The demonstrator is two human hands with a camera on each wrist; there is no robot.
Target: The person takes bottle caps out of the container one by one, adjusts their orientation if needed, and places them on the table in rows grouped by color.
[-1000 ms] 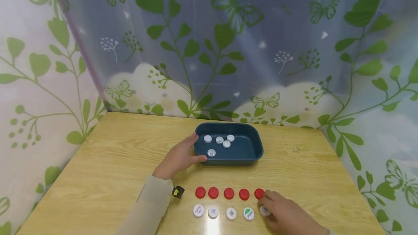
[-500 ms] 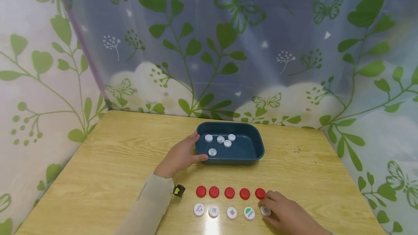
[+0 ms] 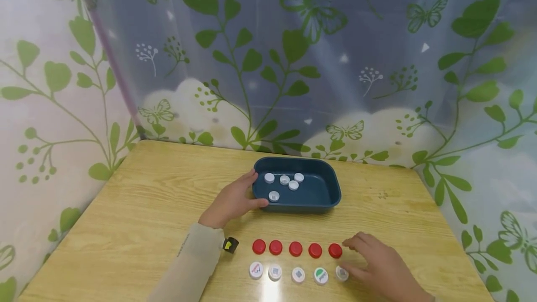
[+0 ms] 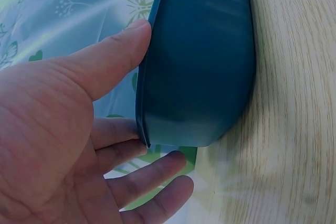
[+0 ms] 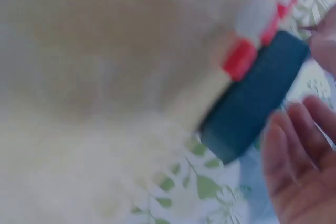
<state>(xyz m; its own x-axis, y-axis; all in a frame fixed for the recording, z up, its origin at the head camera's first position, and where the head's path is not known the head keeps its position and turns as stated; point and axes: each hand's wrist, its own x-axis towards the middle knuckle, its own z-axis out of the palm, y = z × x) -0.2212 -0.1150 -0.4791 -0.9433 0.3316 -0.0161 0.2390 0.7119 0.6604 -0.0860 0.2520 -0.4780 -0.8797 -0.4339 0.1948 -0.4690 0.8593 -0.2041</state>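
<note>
My left hand (image 3: pixel 230 202) holds the left end of a dark blue rectangular tray (image 3: pixel 314 195). In the left wrist view its thumb (image 4: pixel 123 45) lies on the tray's rim, and some fingers touch the rim at the corner. Several small white bottle caps (image 3: pixel 293 185) lie inside. In front of the tray runs a row of red caps (image 3: pixel 295 249), with a row of white caps (image 3: pixel 298 275) nearer to me. My right hand (image 3: pixel 383 262) hovers with spread fingers just right of both rows, beside the rightmost white cap (image 3: pixel 341 273), holding nothing.
The wooden table (image 3: pixel 168 185) has bare wood left and right of the tray. A curtain (image 3: pixel 268 83) with printed leaves and butterflies stands behind it. A small black strap piece (image 3: pixel 230 245) sits at the left sleeve. The right wrist view is blurred.
My right hand has drawn away to the right from the rightmost white cap, its fingers spreading. My left hand stays on the tray. The head view has shifted slightly.
</note>
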